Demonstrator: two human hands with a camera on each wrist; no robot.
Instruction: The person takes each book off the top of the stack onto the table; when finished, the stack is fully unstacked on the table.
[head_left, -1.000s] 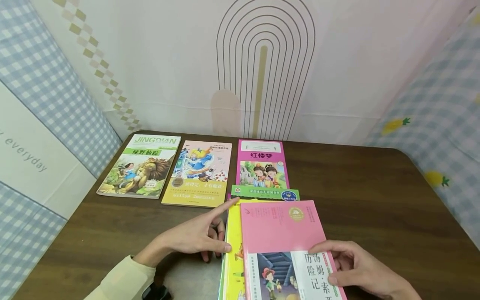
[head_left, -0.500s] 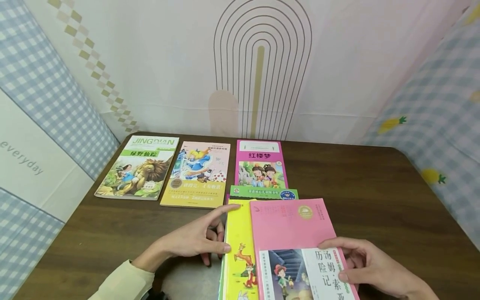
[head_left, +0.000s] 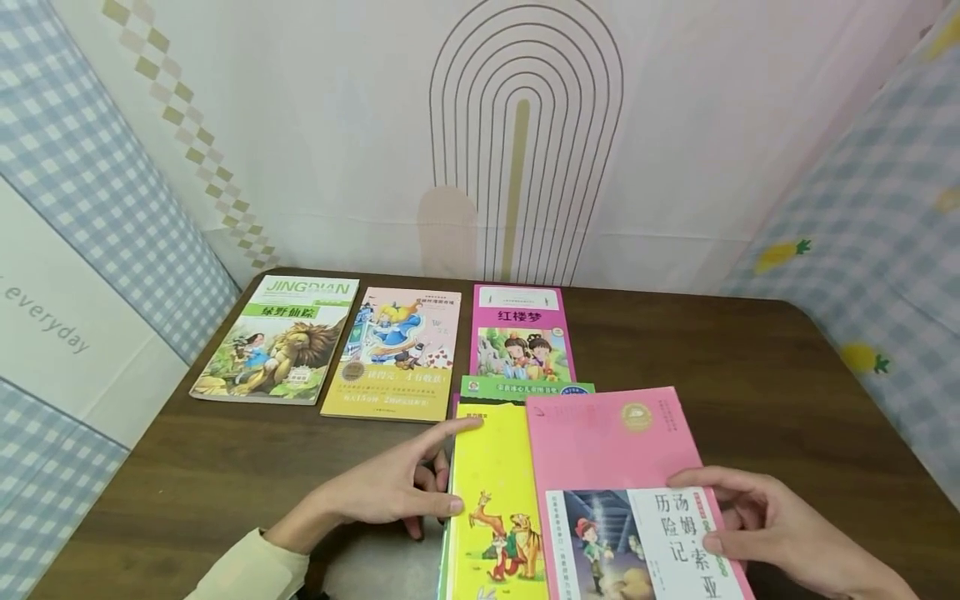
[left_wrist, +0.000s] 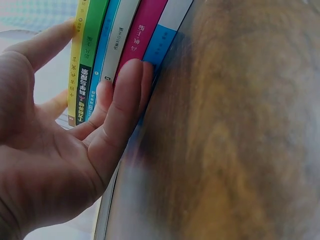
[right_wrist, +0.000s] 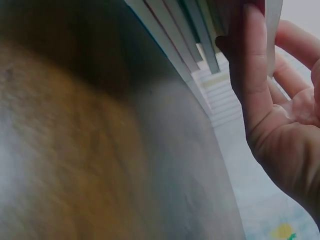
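My right hand [head_left: 772, 521] pinches the right edge of a pink book [head_left: 600, 446], thumb on the cover and the other fingers around the edge. That book overlaps the right part of a yellow book [head_left: 491, 475] with cartoon animals, the top one of a stack. My left hand [head_left: 386, 479] touches the stack's left side, index fingertip and thumb at the yellow book's edge. In the left wrist view its lower fingers lie along several spines, among them a green spine [left_wrist: 92, 50] and a magenta spine [left_wrist: 142, 35]. The right wrist view shows the pink book's edge [right_wrist: 273, 35] between the fingers.
Along the back of the dark wooden table [head_left: 697, 358] lie a lion-cover book [head_left: 277, 342], a pink and yellow book [head_left: 393, 354] and a magenta-framed book [head_left: 517, 333]. A green book [head_left: 517, 388] sticks out beyond the stack's far end. Patterned cloth [head_left: 337, 125] hangs behind the table.
My right hand has drawn the pink book to the right, which uncovers more of the yellow cover. My left hand has stayed at the stack's left side.
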